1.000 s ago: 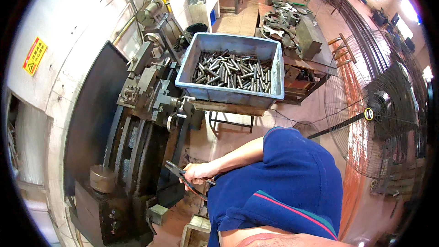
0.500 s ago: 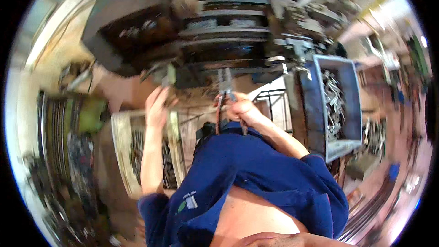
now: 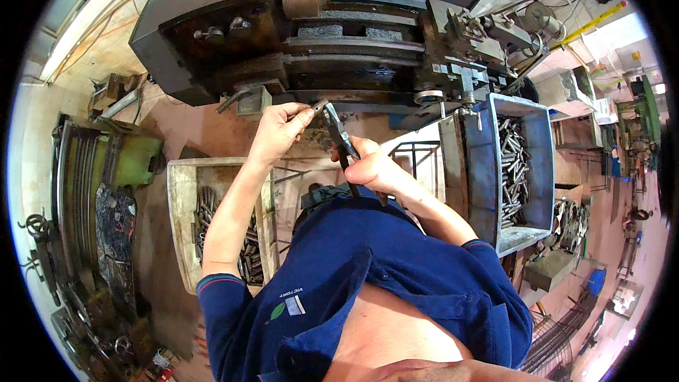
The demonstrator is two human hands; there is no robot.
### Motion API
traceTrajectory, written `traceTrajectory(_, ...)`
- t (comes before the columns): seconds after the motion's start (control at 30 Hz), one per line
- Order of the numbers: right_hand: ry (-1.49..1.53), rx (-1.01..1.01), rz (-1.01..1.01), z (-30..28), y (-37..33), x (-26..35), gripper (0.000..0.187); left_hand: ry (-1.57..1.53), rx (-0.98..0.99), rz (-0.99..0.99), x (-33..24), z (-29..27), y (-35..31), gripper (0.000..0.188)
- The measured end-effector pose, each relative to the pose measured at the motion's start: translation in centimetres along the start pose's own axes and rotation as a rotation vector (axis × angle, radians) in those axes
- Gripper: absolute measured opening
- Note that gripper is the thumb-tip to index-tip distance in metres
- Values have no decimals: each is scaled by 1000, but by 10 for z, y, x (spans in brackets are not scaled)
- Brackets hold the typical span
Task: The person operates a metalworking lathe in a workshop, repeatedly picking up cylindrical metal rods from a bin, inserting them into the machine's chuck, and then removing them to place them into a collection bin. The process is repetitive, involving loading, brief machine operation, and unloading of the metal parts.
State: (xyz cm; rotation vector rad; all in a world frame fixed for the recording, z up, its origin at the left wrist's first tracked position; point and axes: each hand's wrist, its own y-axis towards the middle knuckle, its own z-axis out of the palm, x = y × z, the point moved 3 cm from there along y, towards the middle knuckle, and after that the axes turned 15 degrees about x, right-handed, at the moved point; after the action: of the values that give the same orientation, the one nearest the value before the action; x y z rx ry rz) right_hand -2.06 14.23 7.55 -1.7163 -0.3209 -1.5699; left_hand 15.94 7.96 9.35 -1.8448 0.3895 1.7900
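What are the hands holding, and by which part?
The right hand holds pliers by the handles; the left hand seems to pinch a small piece at their tip, exactly where is unclear.

Shirt: a navy-blue cloth polo shirt (image 3: 332,237) is covering the torso.
Collar: a broad navy collar (image 3: 327,325) is lying open in a V.
Sleeves: short navy sleeves (image 3: 225,311) are ending in cuffs trimmed with thin red and green lines.
Chest print: a green leaf shape (image 3: 277,310), a pale slanted panel (image 3: 296,305) and small white lettering (image 3: 291,294) are marking the left breast.
Waist: a dark band (image 3: 318,198) is showing at the hem.
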Motion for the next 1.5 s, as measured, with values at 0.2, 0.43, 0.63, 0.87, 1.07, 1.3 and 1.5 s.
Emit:
traceTrajectory(0.2, -3, -40, 58, 5, -11, 9, 39, -22, 136, -92, 8, 3, 6, 23)
traceTrajectory(0.43, -41, -244, -31, 14, -4, -7, 33, -26, 171, -106, 10, 11, 13, 21)
traceTrajectory(0.63, -155, -285, 54, 17, -5, -3, 34, -44, 250, -119, 12, 8, 21, 20)
traceTrajectory(0.87, 109, -325, 52, 27, 2, -6, 30, -78, 296, -63, 15, -6, 27, 24)
traceTrajectory(1.07, 209, -396, 61, 23, 1, -24, 32, -222, 83, -49, 65, -45, 40, 25)
traceTrajectory(1.3, 342, -605, -97, -28, 4, -30, 28, -376, 356, -63, 114, 23, 51, 48)
traceTrajectory(1.5, 284, -826, -238, -109, 25, -10, 26, -476, 540, -52, 62, 67, 87, 65)
